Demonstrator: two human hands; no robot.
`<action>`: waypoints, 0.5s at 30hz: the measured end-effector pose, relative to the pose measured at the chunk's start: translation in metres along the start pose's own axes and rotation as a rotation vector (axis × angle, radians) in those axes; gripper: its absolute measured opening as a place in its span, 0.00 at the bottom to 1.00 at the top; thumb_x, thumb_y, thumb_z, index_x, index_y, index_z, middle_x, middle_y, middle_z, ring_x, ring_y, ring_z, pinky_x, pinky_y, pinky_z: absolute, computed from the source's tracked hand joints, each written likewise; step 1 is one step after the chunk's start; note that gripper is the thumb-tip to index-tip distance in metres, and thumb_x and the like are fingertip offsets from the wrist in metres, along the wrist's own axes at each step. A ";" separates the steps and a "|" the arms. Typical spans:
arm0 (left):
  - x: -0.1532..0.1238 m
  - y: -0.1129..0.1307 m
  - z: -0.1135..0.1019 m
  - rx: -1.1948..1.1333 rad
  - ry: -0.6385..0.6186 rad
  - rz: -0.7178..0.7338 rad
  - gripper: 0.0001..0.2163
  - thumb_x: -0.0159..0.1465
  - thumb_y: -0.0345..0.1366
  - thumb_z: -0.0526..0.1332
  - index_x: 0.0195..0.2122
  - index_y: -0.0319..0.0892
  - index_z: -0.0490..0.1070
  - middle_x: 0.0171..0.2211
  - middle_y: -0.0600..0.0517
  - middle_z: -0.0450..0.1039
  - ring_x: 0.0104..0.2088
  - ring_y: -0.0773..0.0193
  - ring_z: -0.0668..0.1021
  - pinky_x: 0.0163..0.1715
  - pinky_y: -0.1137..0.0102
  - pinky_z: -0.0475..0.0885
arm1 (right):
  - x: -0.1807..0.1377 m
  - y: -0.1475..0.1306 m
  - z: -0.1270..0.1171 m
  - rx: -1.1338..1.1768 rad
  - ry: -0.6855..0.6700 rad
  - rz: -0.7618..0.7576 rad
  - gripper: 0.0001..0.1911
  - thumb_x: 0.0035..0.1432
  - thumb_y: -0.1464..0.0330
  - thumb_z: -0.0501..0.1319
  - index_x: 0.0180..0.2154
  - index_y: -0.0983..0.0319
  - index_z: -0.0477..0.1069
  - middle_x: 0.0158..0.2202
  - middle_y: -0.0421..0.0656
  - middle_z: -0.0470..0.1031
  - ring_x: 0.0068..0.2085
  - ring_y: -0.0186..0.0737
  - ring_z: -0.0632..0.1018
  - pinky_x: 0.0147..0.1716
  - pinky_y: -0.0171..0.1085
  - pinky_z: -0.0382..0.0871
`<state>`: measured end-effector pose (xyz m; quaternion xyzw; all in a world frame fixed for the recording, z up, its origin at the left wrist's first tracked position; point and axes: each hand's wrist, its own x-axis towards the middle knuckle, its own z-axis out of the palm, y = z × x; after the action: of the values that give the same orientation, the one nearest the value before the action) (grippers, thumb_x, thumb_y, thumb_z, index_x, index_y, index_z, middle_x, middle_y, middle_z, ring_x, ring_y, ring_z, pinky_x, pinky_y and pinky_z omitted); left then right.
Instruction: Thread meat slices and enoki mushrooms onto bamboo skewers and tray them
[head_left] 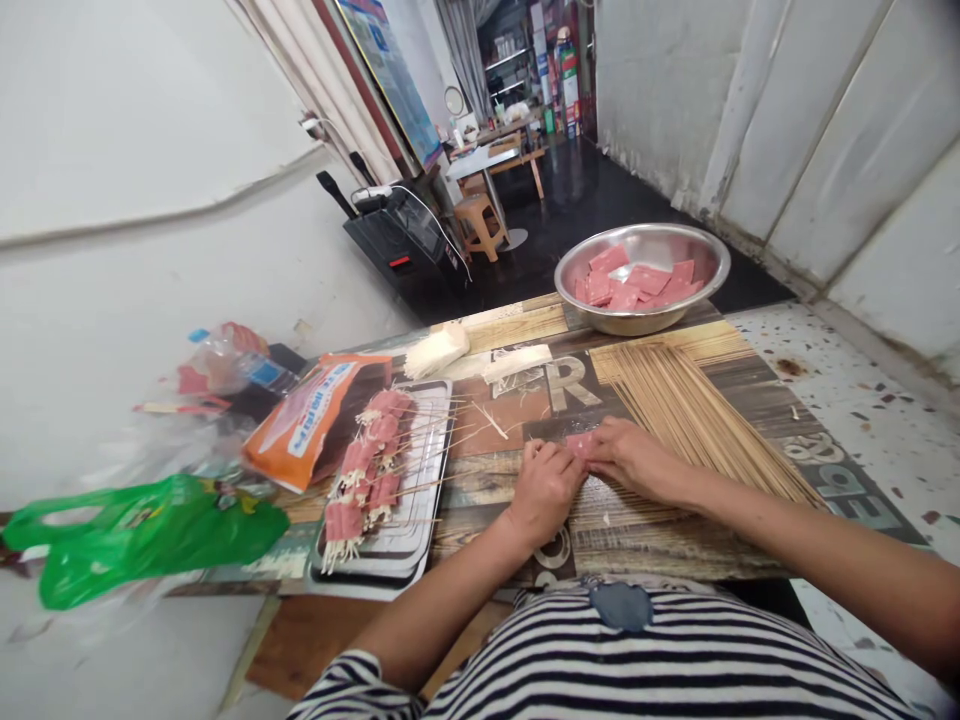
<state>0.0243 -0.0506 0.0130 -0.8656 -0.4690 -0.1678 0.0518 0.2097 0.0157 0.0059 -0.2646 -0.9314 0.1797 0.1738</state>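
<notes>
A pink meat slice (579,445) is between my hands, low over the wooden-patterned table. My left hand (549,486) has its fingers curled at the slice's left edge. From the other side, my right hand (628,457) pinches it; any filling inside is hidden. To the left, a metal tray (429,500) carries several skewered rolls (373,460) of pink meat around thin white mushroom stems. Loose bamboo skewers (697,420) lie in a spread bundle right of my hands. Beyond them are a bunch of enoki mushrooms (437,350) and a smaller portion of enoki (517,364).
A steel bowl (637,322) of pink slices stands at the table's far right. On the left lie an orange printed packet (307,415) and a green plastic bag (150,535). Farther back are a black case (401,240) and an orange stool (480,222).
</notes>
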 end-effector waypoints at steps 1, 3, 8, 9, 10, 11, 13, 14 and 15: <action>0.002 -0.001 -0.002 -0.021 -0.030 -0.003 0.12 0.71 0.37 0.53 0.38 0.41 0.75 0.33 0.50 0.76 0.37 0.62 0.71 0.43 0.62 0.59 | -0.001 0.001 -0.001 0.007 -0.003 0.001 0.12 0.65 0.65 0.57 0.34 0.60 0.78 0.34 0.44 0.76 0.35 0.37 0.69 0.36 0.37 0.57; 0.008 -0.004 -0.007 -0.066 -0.099 -0.013 0.12 0.71 0.37 0.53 0.38 0.42 0.76 0.33 0.50 0.77 0.37 0.62 0.71 0.42 0.62 0.58 | -0.003 -0.001 -0.002 -0.012 0.011 0.011 0.12 0.65 0.65 0.57 0.37 0.60 0.78 0.35 0.44 0.76 0.36 0.38 0.70 0.36 0.37 0.58; 0.025 -0.010 -0.023 -0.158 -0.263 -0.051 0.11 0.69 0.38 0.56 0.35 0.44 0.78 0.33 0.49 0.77 0.37 0.61 0.71 0.39 0.61 0.56 | -0.010 -0.014 -0.001 -0.253 0.141 -0.043 0.13 0.66 0.66 0.54 0.39 0.65 0.76 0.36 0.47 0.75 0.40 0.43 0.69 0.41 0.41 0.58; 0.028 -0.011 -0.025 -0.172 -0.282 -0.060 0.11 0.69 0.38 0.56 0.34 0.45 0.78 0.33 0.50 0.77 0.38 0.60 0.72 0.39 0.61 0.56 | -0.011 -0.016 0.001 -0.295 0.158 -0.073 0.13 0.66 0.67 0.54 0.39 0.66 0.75 0.36 0.47 0.74 0.40 0.43 0.68 0.41 0.42 0.58; 0.029 -0.012 -0.026 -0.185 -0.297 -0.070 0.11 0.68 0.37 0.57 0.34 0.45 0.79 0.33 0.50 0.77 0.38 0.60 0.72 0.39 0.61 0.56 | -0.011 -0.017 0.002 -0.328 0.170 -0.096 0.13 0.67 0.68 0.53 0.38 0.66 0.75 0.35 0.47 0.74 0.39 0.43 0.67 0.40 0.42 0.58; 0.030 -0.012 -0.027 -0.197 -0.306 -0.079 0.11 0.68 0.37 0.57 0.33 0.45 0.79 0.33 0.50 0.78 0.38 0.59 0.72 0.40 0.61 0.56 | -0.011 -0.017 0.004 -0.351 0.180 -0.110 0.13 0.67 0.70 0.52 0.37 0.67 0.75 0.34 0.47 0.74 0.38 0.43 0.67 0.39 0.42 0.58; 0.029 -0.011 -0.026 -0.218 -0.307 -0.097 0.10 0.68 0.36 0.58 0.34 0.46 0.79 0.33 0.50 0.78 0.39 0.59 0.72 0.40 0.61 0.56 | -0.010 -0.016 0.007 -0.366 0.183 -0.120 0.15 0.68 0.71 0.50 0.36 0.67 0.74 0.33 0.47 0.73 0.37 0.42 0.66 0.37 0.41 0.58; 0.027 -0.010 -0.024 -0.221 -0.297 -0.112 0.10 0.68 0.36 0.58 0.34 0.46 0.79 0.34 0.50 0.78 0.39 0.59 0.72 0.41 0.61 0.56 | -0.009 -0.015 0.008 -0.362 0.175 -0.114 0.16 0.68 0.71 0.49 0.36 0.66 0.74 0.33 0.47 0.72 0.37 0.42 0.65 0.37 0.41 0.58; 0.025 -0.008 -0.023 -0.216 -0.278 -0.134 0.10 0.68 0.36 0.58 0.34 0.46 0.79 0.34 0.50 0.77 0.39 0.59 0.72 0.41 0.61 0.56 | -0.009 -0.015 0.008 -0.352 0.167 -0.100 0.17 0.69 0.70 0.48 0.35 0.66 0.74 0.33 0.47 0.72 0.37 0.42 0.65 0.36 0.41 0.57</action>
<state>0.0247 -0.0320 0.0423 -0.8478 -0.5073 -0.0990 -0.1183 0.2068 -0.0031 0.0033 -0.2582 -0.9428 -0.0172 0.2102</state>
